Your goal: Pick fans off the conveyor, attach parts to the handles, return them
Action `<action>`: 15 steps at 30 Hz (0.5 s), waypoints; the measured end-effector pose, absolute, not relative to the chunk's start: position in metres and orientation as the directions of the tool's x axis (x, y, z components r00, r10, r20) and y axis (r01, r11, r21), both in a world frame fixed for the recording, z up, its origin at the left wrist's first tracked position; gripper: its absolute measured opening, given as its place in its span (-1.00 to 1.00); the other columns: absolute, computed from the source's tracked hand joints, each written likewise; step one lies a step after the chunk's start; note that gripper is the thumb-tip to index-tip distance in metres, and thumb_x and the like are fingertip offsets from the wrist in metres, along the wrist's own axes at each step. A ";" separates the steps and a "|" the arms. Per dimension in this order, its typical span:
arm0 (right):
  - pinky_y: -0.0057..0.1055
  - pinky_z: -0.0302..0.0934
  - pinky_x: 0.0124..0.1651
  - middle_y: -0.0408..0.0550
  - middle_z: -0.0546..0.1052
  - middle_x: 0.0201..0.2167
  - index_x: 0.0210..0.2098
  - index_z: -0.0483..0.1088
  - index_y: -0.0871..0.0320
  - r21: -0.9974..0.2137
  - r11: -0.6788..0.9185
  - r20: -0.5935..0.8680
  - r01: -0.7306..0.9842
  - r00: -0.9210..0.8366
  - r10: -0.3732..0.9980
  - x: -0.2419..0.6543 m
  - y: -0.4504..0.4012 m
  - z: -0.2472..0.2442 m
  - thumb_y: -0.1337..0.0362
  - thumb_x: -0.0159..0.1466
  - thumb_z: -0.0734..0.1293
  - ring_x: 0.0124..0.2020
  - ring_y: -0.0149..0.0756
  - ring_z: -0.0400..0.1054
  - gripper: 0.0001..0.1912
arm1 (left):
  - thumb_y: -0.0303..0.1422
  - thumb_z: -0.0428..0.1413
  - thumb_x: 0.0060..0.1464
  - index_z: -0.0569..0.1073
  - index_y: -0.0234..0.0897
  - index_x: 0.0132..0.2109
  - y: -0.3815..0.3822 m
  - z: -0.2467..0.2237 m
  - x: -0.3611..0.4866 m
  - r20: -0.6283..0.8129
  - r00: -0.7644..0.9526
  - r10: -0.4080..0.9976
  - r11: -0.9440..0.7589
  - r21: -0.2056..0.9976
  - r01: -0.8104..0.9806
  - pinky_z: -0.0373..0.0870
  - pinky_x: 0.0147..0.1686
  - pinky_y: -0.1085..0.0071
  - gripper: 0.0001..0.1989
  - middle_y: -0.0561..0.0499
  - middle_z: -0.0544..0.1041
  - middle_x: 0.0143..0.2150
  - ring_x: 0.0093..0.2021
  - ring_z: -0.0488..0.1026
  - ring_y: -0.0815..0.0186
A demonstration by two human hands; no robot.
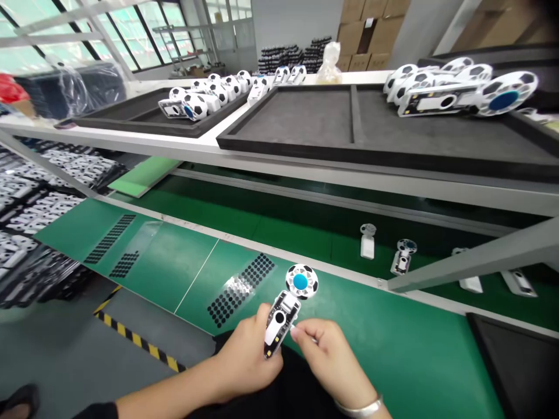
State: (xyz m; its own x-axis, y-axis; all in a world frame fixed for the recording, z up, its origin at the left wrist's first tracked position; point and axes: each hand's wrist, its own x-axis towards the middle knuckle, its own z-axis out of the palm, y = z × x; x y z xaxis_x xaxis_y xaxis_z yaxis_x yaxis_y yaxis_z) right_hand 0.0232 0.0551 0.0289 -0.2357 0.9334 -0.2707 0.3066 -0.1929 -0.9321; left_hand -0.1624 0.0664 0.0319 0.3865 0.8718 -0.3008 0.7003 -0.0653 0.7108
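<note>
A white football-patterned device (279, 319) with a round head and blue centre is tilted over the near edge of the green table (371, 337). My left hand (248, 355) is wrapped round its handle, where a black circle and small yellow parts show. At the handle's right side, my right hand (325, 349) pinches something thin and pale, too small to name, close against the casing. A clear sheet with black round dots (240, 288) lies just left of the device.
More dotted sheets (111, 238) lie at the left. Similar devices (400, 262) rest on the green belt (262, 224) beyond. Above, a shelf (192, 146) holds black trays (305, 116) with devices. A slanting grey post (471, 256) and a black tray (515, 361) are at the right.
</note>
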 end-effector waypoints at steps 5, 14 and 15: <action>-0.40 -0.17 -0.48 -0.27 0.02 -0.62 -0.63 0.05 0.10 -0.943 -0.212 -0.273 0.255 -0.234 0.933 0.034 0.047 0.030 0.09 0.33 0.17 -0.54 -0.42 -0.09 -0.55 | -0.47 0.05 -0.05 0.13 -0.15 -0.20 0.067 0.035 -0.160 -0.297 0.471 0.830 -0.169 0.671 0.722 0.08 -0.49 0.39 -0.72 0.07 0.42 -0.41 -0.48 0.37 0.26; -0.40 0.12 -0.39 -0.22 0.32 -0.59 -0.50 0.36 0.18 -0.926 -0.243 -0.258 0.289 -0.014 0.966 0.029 0.021 -0.024 -0.02 0.37 0.19 -0.51 -0.38 0.22 -0.53 | -0.40 0.12 -0.02 0.34 -0.20 -0.26 0.063 -0.001 -0.138 -0.345 0.346 0.873 0.017 0.729 0.685 0.18 -0.40 0.42 -0.86 0.08 0.51 -0.37 -0.38 0.43 0.29; -0.41 0.16 -0.42 -0.23 0.32 -0.60 -0.52 0.35 0.18 -0.923 -0.250 -0.255 0.292 0.022 0.967 0.031 0.015 -0.033 -0.04 0.36 0.20 -0.53 -0.40 0.24 -0.52 | -0.42 0.12 -0.04 0.33 -0.21 -0.32 0.063 -0.008 -0.138 -0.373 0.333 0.866 0.054 0.732 0.679 0.17 -0.43 0.43 -0.89 0.09 0.49 -0.40 -0.41 0.41 0.31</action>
State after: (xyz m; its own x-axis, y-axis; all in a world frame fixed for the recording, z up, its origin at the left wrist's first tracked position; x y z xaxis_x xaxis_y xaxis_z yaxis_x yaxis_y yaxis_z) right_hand 0.0307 0.0154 -0.0331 0.0217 0.9666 -0.2552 0.2924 -0.2503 -0.9230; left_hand -0.1379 0.0634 -0.0079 0.3328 0.8661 -0.3729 0.6794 0.0541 0.7318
